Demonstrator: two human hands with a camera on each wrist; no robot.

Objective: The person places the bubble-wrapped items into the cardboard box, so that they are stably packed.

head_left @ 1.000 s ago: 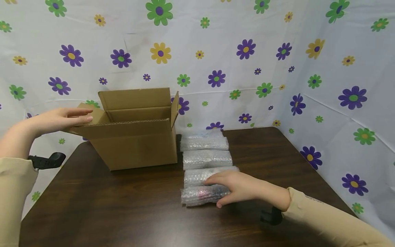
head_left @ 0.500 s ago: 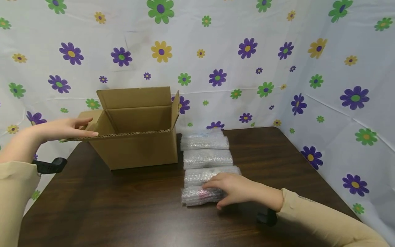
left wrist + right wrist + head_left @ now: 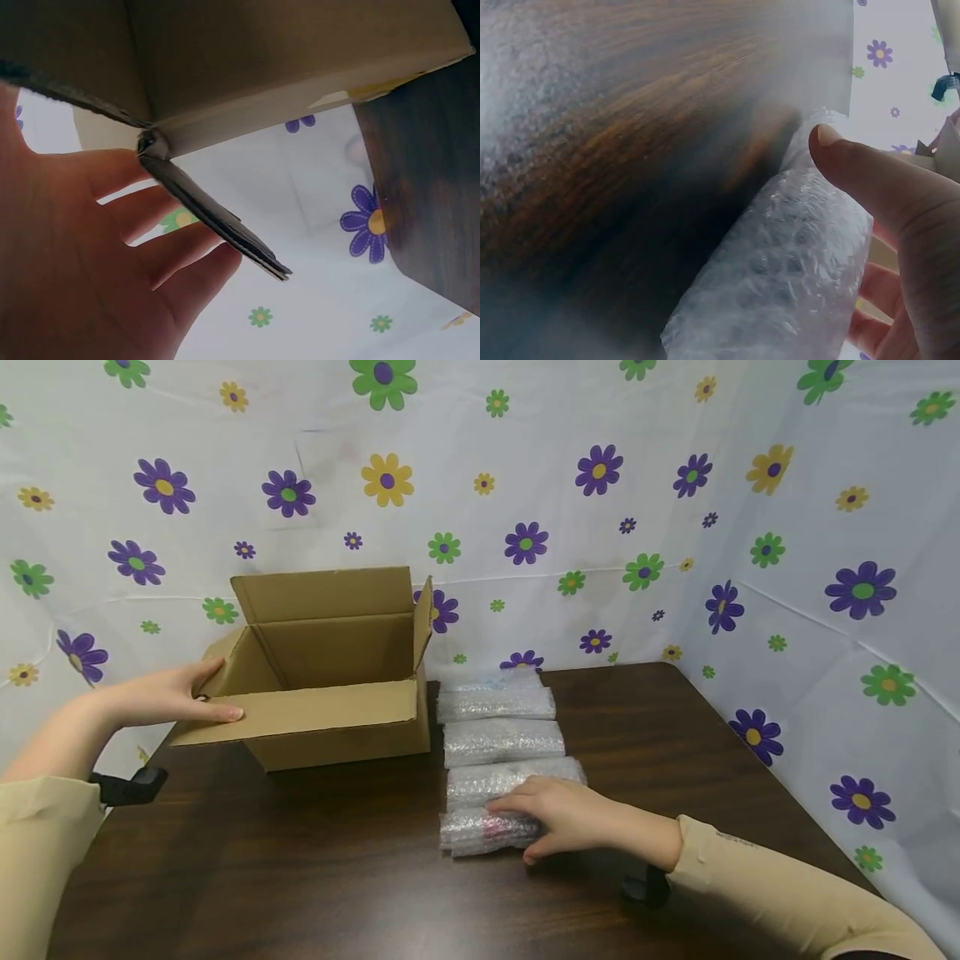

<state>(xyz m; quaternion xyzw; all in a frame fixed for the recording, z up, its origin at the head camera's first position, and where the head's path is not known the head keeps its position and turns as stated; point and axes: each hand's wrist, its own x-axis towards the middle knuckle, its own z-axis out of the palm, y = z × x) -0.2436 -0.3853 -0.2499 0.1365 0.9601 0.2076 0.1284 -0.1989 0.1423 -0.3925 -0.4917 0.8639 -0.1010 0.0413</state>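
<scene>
An upright cardboard box [image 3: 360,748] stands with its top flaps spread. My left hand [image 3: 161,695] is at its front left corner, fingers extended along the outside of the left flap [image 3: 214,214] and thumb on top of the front flap [image 3: 322,708]. To the right of the box, several bubble-wrapped bundles lie in a column. My right hand [image 3: 570,814] holds the right end of the nearest bubble-wrapped bundle [image 3: 465,832], thumb on the near side and fingers over the far side. Something reddish shows through the wrap. In the right wrist view the clear bubble wrap [image 3: 780,255] lies between thumb and fingers.
Farther bubble-wrapped bundles [image 3: 504,742] lie close together beside the box's right wall. The dark wooden table [image 3: 300,868] ends at a flower-printed curtain [image 3: 480,485] behind and to the right. A right flap [image 3: 423,620] and a back flap [image 3: 322,596] stand up.
My left hand has come down and slightly right, and the front flap has folded outward and down, showing more of the inside. My right hand stays at the nearest bundle with little movement.
</scene>
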